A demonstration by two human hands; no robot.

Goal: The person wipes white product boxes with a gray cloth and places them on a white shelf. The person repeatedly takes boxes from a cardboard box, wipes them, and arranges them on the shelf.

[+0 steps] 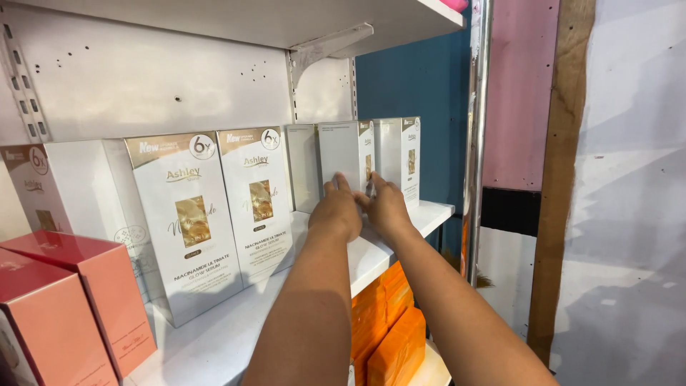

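Both hands, left hand (337, 211) and right hand (386, 207), clamp one upright white carton (346, 154), long axis vertical, on the white shelf (229, 329); six white cartons, two salmon boxes (78, 300).

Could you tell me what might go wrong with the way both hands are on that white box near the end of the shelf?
The left hand and right hand press on a tall white box standing upright; a push could tip it against the neighbouring boxes. That last box stands close to the open end of the white shelf, so it might slide off onto the orange packs below.
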